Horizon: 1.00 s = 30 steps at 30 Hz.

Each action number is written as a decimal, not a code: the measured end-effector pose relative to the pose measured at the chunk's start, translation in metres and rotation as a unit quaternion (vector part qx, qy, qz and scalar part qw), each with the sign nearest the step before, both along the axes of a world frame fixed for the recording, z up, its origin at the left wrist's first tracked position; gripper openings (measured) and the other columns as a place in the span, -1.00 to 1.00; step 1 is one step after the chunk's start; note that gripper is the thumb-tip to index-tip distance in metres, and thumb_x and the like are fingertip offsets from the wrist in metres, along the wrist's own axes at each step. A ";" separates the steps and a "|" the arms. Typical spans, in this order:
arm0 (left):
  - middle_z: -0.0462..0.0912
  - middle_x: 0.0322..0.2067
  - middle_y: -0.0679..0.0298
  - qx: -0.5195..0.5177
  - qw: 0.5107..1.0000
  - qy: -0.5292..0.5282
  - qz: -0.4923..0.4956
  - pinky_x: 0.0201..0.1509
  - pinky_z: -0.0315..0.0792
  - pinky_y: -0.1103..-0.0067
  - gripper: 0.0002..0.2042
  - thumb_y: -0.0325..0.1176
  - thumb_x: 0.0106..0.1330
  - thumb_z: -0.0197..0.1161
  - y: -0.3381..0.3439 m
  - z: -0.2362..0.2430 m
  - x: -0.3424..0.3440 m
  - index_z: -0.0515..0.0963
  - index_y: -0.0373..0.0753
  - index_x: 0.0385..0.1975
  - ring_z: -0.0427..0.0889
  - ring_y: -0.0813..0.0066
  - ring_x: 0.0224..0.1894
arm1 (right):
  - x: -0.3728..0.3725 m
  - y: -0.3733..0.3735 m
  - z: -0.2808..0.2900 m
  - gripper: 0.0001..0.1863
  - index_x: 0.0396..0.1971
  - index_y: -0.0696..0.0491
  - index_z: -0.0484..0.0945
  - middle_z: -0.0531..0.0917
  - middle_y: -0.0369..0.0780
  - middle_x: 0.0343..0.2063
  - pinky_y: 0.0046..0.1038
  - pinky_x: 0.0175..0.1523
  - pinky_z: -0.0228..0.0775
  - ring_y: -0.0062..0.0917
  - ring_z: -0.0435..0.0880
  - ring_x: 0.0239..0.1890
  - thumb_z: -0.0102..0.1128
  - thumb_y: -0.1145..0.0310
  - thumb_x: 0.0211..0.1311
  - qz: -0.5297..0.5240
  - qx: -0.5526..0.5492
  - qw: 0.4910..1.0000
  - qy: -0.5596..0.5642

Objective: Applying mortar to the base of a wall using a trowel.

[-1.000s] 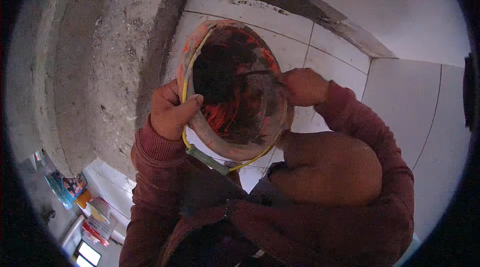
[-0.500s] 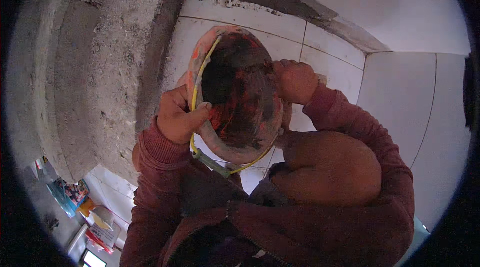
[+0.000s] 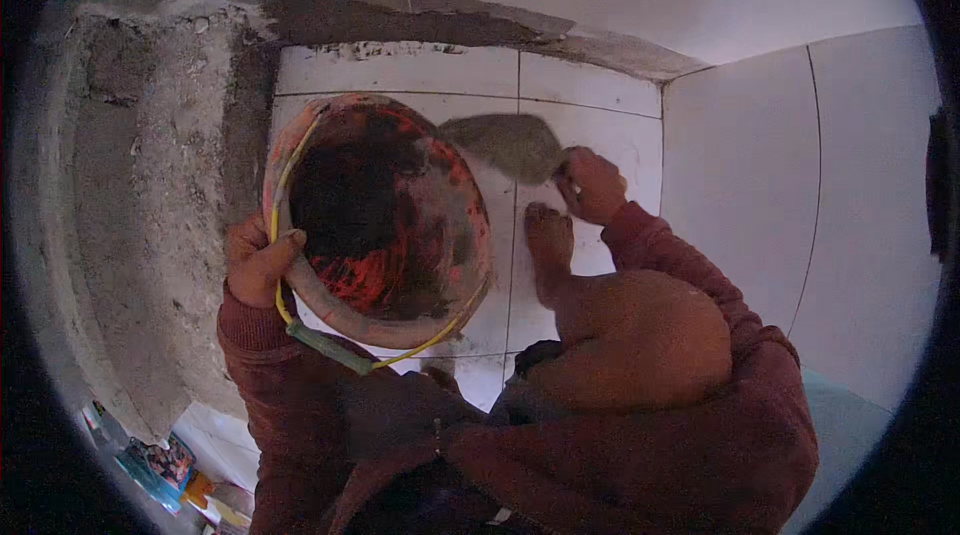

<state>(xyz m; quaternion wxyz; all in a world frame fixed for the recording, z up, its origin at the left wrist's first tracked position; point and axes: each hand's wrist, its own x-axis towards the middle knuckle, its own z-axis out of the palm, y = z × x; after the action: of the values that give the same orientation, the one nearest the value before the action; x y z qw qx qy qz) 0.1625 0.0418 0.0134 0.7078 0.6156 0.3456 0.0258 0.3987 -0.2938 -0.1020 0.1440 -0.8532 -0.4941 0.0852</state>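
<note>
A round bucket, its red inside smeared with dark cement, is tilted so that its mouth faces me. My left hand grips its left rim, with the thumb over the edge. The bucket's yellow wire handle, fitted with a greenish grip, hangs down along the near side. Right of the bucket, my right hand is closed round the handle of a trowel. The grey trowel blade points left, its tip close to the bucket's right rim. Most of the trowel handle is hidden by my fingers.
Rough concrete steps rise on the left. White floor tiles lie under the bucket, and a tiled wall stands at right. Grey mortar runs along the back wall's foot. My bare foot and bent knee are near the trowel.
The bucket appears further left and lower in view, its mouth more fully shown. My right hand has come away from the bucket's right side, and the trowel blade now shows beside it.
</note>
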 end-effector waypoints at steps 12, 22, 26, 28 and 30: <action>0.44 -0.63 0.42 0.050 0.998 0.026 0.007 -0.52 0.27 0.70 -0.88 -0.48 -0.14 0.18 0.004 -0.004 0.000 0.42 -0.27 -0.56 0.36 0.69 -0.61 | 0.155 -0.016 -0.048 -0.67 -0.38 0.07 0.42 0.52 -0.09 -0.47 -0.28 -0.26 0.30 -0.19 0.48 -0.37 -0.07 0.10 0.03 -0.140 -0.146 0.978 0.056; 0.51 -0.53 0.35 0.045 0.999 0.025 0.002 -0.40 0.32 0.69 -0.85 -0.51 -0.14 0.17 0.002 0.001 0.008 0.46 -0.31 -0.51 0.43 0.63 -0.52 | 0.145 -0.022 -0.008 -0.69 -0.46 0.09 0.41 0.51 -0.08 -0.52 -0.23 -0.35 0.29 -0.19 0.48 -0.46 -0.11 0.13 0.06 -0.078 -0.088 0.991 0.059; 0.51 -0.53 0.33 0.029 0.999 0.017 0.026 -0.42 0.34 0.67 -0.85 -0.50 -0.13 0.15 0.009 -0.004 0.008 0.45 -0.31 -0.49 0.44 0.61 -0.52 | 0.142 -0.011 -0.040 -0.70 -0.41 0.09 0.39 0.52 -0.09 -0.50 -0.23 -0.38 0.31 -0.20 0.49 -0.46 -0.12 0.15 0.07 -0.048 -0.119 0.991 0.042; 0.51 -0.54 0.33 0.001 0.999 0.002 0.040 -0.43 0.33 0.67 -0.85 -0.50 -0.13 0.15 0.001 0.001 0.016 0.45 -0.31 -0.49 0.44 0.61 -0.54 | 0.147 -0.004 -0.053 -0.70 -0.40 0.10 0.39 0.52 -0.09 -0.50 -0.23 -0.37 0.31 -0.20 0.49 -0.46 -0.11 0.15 0.07 -0.072 -0.119 0.990 0.032; 0.50 -0.54 0.33 -0.027 0.998 -0.013 0.054 -0.44 0.33 0.67 -0.85 -0.51 -0.13 0.14 0.001 0.000 0.019 0.44 -0.31 -0.49 0.43 0.61 -0.55 | 0.148 0.000 -0.053 -0.70 -0.39 0.10 0.39 0.52 -0.08 -0.50 -0.23 -0.37 0.31 -0.20 0.50 -0.45 -0.11 0.16 0.07 -0.094 -0.119 0.988 0.022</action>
<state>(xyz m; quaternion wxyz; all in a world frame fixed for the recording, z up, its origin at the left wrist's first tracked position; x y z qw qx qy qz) 0.1818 0.0423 0.0135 0.7260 0.5763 0.3698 0.0627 0.5469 -0.2941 -0.1548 0.0594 -0.9047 -0.3947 0.1488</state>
